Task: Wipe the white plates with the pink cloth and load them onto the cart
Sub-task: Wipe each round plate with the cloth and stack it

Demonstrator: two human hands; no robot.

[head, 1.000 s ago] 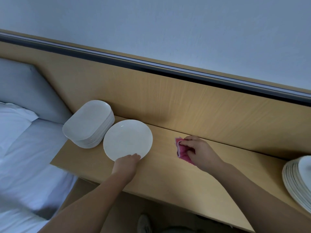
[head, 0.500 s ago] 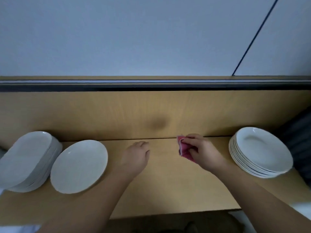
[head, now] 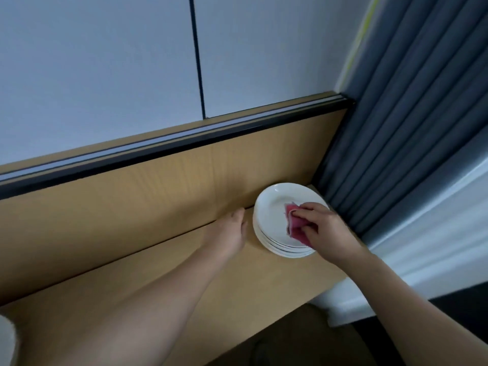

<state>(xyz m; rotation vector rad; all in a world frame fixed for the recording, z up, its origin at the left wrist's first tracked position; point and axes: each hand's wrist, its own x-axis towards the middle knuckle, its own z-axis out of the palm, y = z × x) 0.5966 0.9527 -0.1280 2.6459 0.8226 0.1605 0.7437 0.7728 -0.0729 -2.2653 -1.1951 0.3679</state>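
Observation:
A stack of several white plates point(head: 274, 207) stands at the far right end of the wooden shelf point(head: 237, 281), against the back panel. My right hand point(head: 322, 231) grips the folded pink cloth point(head: 297, 224) over the top plate. My left hand point(head: 232, 232) reaches along the shelf with fingers relaxed, just left of the stack's rim, holding nothing. No cart is in view.
A wooden back panel point(head: 158, 207) with a dark rail point(head: 171, 143) runs behind the shelf. Grey curtains point(head: 412, 128) hang close on the right of the plates. A white edge point(head: 6, 342) shows at the bottom left corner.
The view has swung right, away from the left plates. My right hand carried the cloth onto the right stack, and my left hand moved right to the stack's edge.

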